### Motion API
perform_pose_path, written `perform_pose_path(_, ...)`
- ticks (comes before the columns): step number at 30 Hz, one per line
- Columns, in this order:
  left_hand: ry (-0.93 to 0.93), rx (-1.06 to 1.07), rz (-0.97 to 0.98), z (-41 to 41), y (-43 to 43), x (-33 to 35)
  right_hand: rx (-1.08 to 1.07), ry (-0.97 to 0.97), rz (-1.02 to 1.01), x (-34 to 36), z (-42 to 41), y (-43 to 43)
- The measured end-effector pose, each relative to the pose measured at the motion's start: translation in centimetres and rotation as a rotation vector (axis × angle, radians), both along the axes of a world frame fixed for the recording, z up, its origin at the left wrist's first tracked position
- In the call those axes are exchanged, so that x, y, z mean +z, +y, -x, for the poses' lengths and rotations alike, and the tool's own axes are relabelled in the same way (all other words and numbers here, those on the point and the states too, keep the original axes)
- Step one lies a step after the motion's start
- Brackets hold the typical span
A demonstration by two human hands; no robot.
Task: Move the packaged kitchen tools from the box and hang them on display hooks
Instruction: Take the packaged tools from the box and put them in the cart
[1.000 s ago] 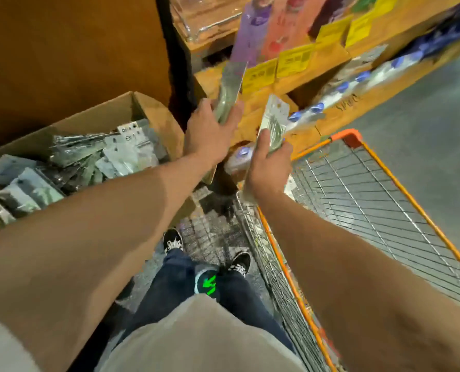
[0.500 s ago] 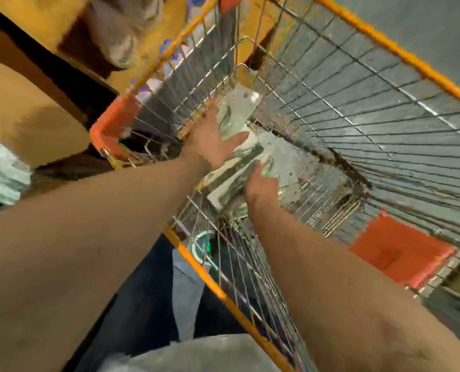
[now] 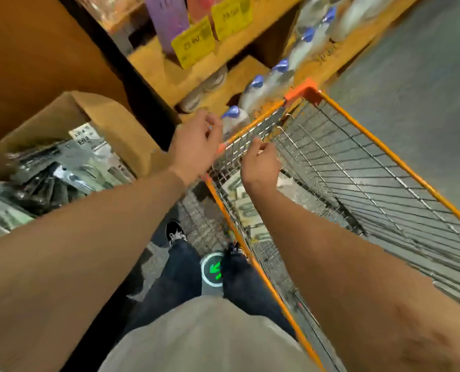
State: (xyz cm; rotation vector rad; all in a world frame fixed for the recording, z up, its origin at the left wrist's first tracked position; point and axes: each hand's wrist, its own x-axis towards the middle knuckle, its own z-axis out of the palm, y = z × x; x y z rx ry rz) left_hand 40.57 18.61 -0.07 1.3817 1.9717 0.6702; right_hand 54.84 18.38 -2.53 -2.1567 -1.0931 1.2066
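The packaged kitchen tools [image 3: 62, 170] sat heaped in the open cardboard box [image 3: 111, 122] at the left, clear packs with dark handles jumbled over one another, a white label card poking up at the back. A few more flat packs [image 3: 246, 208] lay down in the wire shopping cart [image 3: 384, 151], tucked against its near-left wall and right beneath the right wrist.

And both hands were empty! The left hand [image 3: 194, 149] hung just outside the cart's orange rim, between box and cart, fingers loosely curled and nothing in them. The right hand [image 3: 259, 167] hovered just inside that same rim, fingers bent in a relaxed curl, gripping nothing; whether its fingertips brushed the wire could not be told through the blur. The two hands were close together, with the orange rim running between them.

Beyond them ran a wooden shelf [image 3: 223, 84] with yellow price tags [image 3: 192, 45] clipped to its edge, and a row of pale bottles with blue caps [image 3: 258, 89] lined the lower level beside the cart's orange corner. Down below, the person's dark trousers and a black-and-white shoe [image 3: 175, 233] showed, with a green arrow marker [image 3: 214, 269] on the floor between the legs. Grey concrete floor [image 3: 411, 63] stretched away to the right.
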Motion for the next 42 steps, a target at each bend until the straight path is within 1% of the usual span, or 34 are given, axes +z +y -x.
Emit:
perform_pose_path(2, -0.044, 0.141, 0.000, 5.1, -1.0, 0.8, 0.096, -0.005, -0.107, 2.1, 5.5, 0.5)
perform_pose_path(4, -0.072, 0.262, 0.047, 10.5, -2.9, 0.7, 0.222, -0.019, -0.196, 3.2, 11.3, 0.2)
perform_pose_path(6, 0.010, 0.354, 0.104, 16.0, -5.3, -0.5, 0.367, 0.011, -0.229, 2.9, 17.2, -0.7)
perform_pose_path(9, -0.012, 0.517, 0.302, 23.4, -9.2, -4.0, 0.587, 0.008, -0.150, 0.2, 24.8, -2.4)
perform_pose_path(11, -0.044, 0.581, 0.480, 27.4, -11.4, -6.9, 0.763, -0.047, -0.047, -2.4, 28.7, -3.4)
perform_pose_path(13, -0.113, 0.622, 0.581, 30.2, -12.8, -9.5, 0.873, -0.125, 0.073, -5.1, 31.4, -4.1)
perform_pose_path(16, -0.132, 0.620, 0.633, 32.7, -13.5, -13.1, 0.864, -0.186, 0.259, -9.2, 33.6, -4.6)
perform_pose_path(18, -0.118, 0.615, 0.644, 33.2, -13.5, -15.2, 0.835, -0.229, 0.314, -11.7, 34.4, -4.8)
perform_pose_path(21, -0.118, 0.627, 0.676, 32.7, -12.9, -16.7, 0.781, -0.308, 0.267, -13.9, 35.4, -4.7)
perform_pose_path(23, -0.153, 0.705, 0.635, 32.2, -12.5, -17.2, 0.754, -0.345, 0.250, -14.8, 35.9, -4.5)
perform_pose_path(25, -0.157, 0.756, 0.569, 31.8, -12.3, -17.6, 0.756, -0.356, 0.282, -15.6, 36.1, -4.4)
perform_pose_path(29, -0.083, 0.733, 0.545, 31.8, -12.3, -17.7, 0.736, -0.391, 0.275, -16.6, 36.5, -4.1)
perform_pose_path(33, -0.097, 0.677, 0.509, 32.0, -12.4, -17.2, 0.754, -0.450, 0.225, -16.1, 37.0, -4.4)
perform_pose_path(39, -0.235, 0.730, 0.388, 32.9, -13.3, -15.7, 0.809, -0.376, 0.118, -15.0, 37.5, -5.5)
perform_pose_path(42, -0.263, 0.796, 0.326, 33.4, -14.0, -14.6, 0.741, -0.322, 0.040, -14.3, 37.6, -5.8)
